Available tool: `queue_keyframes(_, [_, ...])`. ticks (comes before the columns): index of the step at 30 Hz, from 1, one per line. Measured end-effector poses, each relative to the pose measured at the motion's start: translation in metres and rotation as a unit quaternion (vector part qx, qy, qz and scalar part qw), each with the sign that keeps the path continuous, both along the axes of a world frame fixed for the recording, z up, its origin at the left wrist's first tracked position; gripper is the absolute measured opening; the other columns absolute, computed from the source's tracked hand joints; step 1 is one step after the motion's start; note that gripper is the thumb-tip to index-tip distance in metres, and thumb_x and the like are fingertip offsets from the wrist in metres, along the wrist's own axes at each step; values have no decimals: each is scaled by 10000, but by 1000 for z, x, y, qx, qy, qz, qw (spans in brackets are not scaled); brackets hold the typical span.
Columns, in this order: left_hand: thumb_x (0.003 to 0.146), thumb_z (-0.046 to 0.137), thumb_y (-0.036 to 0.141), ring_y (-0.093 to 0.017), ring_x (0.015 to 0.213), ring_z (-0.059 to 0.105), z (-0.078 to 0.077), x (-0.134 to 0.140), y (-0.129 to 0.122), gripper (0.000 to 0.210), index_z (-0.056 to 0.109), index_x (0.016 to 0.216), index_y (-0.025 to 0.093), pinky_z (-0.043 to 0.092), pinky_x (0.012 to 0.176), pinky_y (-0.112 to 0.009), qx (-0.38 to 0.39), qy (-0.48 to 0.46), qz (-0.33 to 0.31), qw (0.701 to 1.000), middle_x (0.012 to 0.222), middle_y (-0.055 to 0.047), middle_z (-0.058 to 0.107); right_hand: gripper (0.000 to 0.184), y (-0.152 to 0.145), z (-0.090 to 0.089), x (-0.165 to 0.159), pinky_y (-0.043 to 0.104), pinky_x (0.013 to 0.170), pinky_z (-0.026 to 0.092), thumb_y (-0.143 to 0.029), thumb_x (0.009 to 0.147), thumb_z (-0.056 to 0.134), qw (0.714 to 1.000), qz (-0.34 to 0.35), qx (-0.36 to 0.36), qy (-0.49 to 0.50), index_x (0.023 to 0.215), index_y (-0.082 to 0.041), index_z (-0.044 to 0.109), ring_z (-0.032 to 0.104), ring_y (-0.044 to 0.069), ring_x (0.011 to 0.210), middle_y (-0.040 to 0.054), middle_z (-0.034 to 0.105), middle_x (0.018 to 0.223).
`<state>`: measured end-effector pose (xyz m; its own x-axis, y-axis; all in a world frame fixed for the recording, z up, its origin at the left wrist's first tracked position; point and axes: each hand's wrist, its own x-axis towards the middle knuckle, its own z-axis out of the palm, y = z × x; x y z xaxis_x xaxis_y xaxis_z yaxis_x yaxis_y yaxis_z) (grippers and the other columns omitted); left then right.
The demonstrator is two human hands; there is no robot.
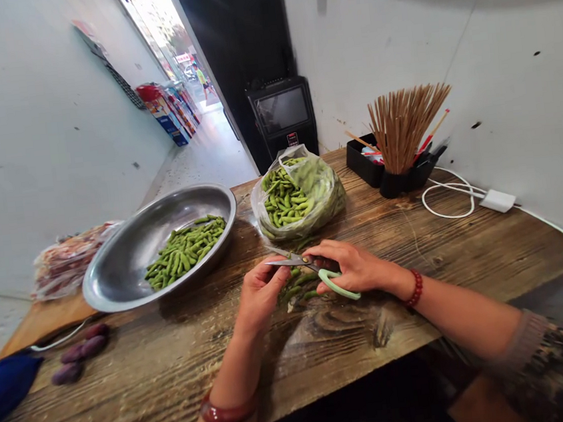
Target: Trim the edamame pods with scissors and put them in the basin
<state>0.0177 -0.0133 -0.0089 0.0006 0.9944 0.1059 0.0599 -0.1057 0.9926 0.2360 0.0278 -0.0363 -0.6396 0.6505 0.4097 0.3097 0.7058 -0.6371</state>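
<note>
My right hand (350,265) grips a pair of scissors (338,284) with pale green handles, the blades pointing left and slightly apart. Close to the blade tips is my left hand (260,290), its thumb and fingers pinched together; what they hold is hidden. Below the scissors, a few green soybean pods (305,281) and small trimmings lie on the wooden table. Behind my hands stands a clear plastic bag (330,199) full of pods. To the left, a wide steel basin (125,254) holds a heap of green pods (185,251) on its right side.
At the back right, a black holder (364,162) carries many wooden skewers (406,124). A white cable (452,186) runs along the right. Several purple, rounded items (82,349) lie front left, near a filled plastic bag (70,260) and blue cloth (5,388). A black speaker-like box (282,113) stands behind.
</note>
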Motion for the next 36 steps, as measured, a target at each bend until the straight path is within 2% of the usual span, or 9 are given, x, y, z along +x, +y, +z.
queue_keyframes(6, [750,708,260,-117,651,497,1,1,0,101,723,793,170,393,618,-232,-5,15,-13,1000,738,-12,625,642,-1,-1,-1,288,750,478,-415,721,763,1000,-6,-5,-11,1270,-171,538,581,180,849,74,616,1004])
queue_keyframes(18, [785,681,286,-122,660,514,2,-5,1,150,718,849,156,395,639,-238,-25,50,-28,998,762,-22,656,550,4,0,1,236,634,433,-392,735,759,1000,8,0,3,1206,-146,616,541,133,688,34,602,815])
queue_keyframes(21, [776,689,294,-116,642,500,0,-8,3,164,716,849,149,389,624,-232,-39,54,-27,997,732,-13,641,534,5,0,1,232,613,429,-387,734,761,1000,11,1,-2,1190,-141,634,555,132,666,42,626,812])
queue_keyframes(26, [720,738,269,-138,745,537,-4,-12,7,162,716,811,137,420,697,-238,-25,46,-7,999,792,-33,640,533,7,0,2,240,659,465,-386,747,750,1000,8,-10,10,1214,-160,631,607,150,724,61,679,879])
queue_keyframes(28, [691,763,260,-123,716,533,-4,-13,7,173,704,799,138,421,660,-221,-32,15,16,999,777,-24,629,515,8,0,3,254,683,482,-391,753,742,1000,-7,-19,23,1198,-151,642,617,159,741,70,692,897])
queue_keyframes(30, [678,773,267,-91,629,508,-4,-14,8,205,683,819,147,415,591,-203,-59,-55,25,996,750,-5,614,498,9,-1,2,271,717,500,-397,759,735,998,-23,-30,39,1182,-147,652,629,170,772,79,702,927])
queue_keyframes(33, [671,781,261,-57,526,466,-2,-14,8,224,630,801,158,401,517,-183,-92,-178,13,980,683,27,574,492,10,-3,2,286,764,512,-404,760,733,997,-36,-42,59,1179,-159,653,645,184,839,84,706,979])
queue_keyframes(36, [677,780,215,-60,545,515,0,-14,8,215,612,796,159,433,542,-178,-104,-241,-4,965,668,26,591,499,10,-4,2,283,763,510,-402,761,732,996,-40,-42,60,1184,-152,648,645,183,840,87,703,985])
